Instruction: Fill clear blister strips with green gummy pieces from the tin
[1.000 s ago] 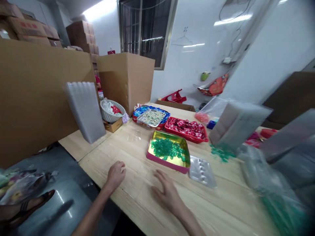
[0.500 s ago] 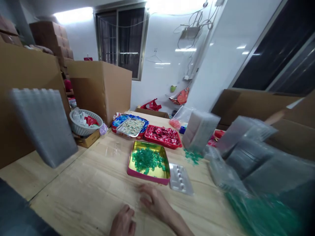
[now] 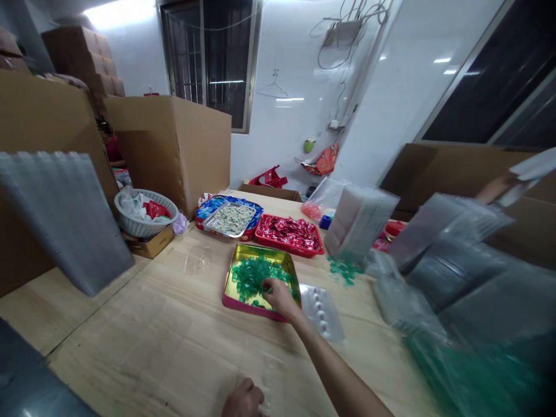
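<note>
My right hand (image 3: 278, 294) reaches over the near right side of a square tin (image 3: 260, 313) with a gold inside and a pink outer wall. Its fingers are pinched together among small translucent green pieces (image 3: 249, 272); what lies between the fingertips is hidden. At the bottom edge of the view is my left hand (image 3: 244, 398), curled low over the table beside some barely visible clear plastic. What its fingers hold, if anything, I cannot make out. A clear plastic blister tray (image 3: 332, 321) with a row of round hollows lies just right of the tin.
Behind the tin stand a red tray (image 3: 310, 252) of red-wrapped packets and a metal tray (image 3: 234, 221) of pale pieces. Stacks of clear plastic trays (image 3: 360, 223) rise at right, with loose green pieces (image 3: 343, 271) nearby. Another person's arm (image 3: 497, 188) shows at far right.
My right hand has moved forward from the table into the tin, and its fingers have closed among the green pieces. My left hand has shifted slightly right and lower in view.
</note>
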Demonstrator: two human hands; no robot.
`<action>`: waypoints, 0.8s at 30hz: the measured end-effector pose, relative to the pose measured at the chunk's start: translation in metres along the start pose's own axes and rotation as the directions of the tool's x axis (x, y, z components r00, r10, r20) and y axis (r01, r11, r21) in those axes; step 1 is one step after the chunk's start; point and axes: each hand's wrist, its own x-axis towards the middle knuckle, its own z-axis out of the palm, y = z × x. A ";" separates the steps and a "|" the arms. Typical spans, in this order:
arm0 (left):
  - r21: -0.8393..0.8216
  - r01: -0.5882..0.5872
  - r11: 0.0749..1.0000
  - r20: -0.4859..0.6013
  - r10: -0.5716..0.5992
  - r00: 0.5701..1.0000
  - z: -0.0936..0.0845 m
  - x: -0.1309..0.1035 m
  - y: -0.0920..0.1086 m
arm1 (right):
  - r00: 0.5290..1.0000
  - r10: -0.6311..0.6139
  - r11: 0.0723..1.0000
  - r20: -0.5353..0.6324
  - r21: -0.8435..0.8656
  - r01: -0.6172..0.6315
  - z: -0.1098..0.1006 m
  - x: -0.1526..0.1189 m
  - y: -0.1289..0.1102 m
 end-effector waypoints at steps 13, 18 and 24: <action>-0.106 -0.107 0.989 -0.230 0.081 0.970 -0.027 -0.021 0.037 | 0.980 -0.201 0.965 0.002 0.174 0.197 -0.009 -0.149 -0.005; -0.108 -0.108 0.988 -0.255 0.078 0.964 -0.018 -0.021 0.036 | 0.971 -0.239 0.958 -0.002 0.161 0.237 0.013 -0.159 -0.005; -0.136 -0.118 0.984 -0.269 0.078 0.960 -0.019 -0.023 0.035 | 0.957 -0.288 0.947 0.022 0.155 0.282 0.015 -0.157 -0.008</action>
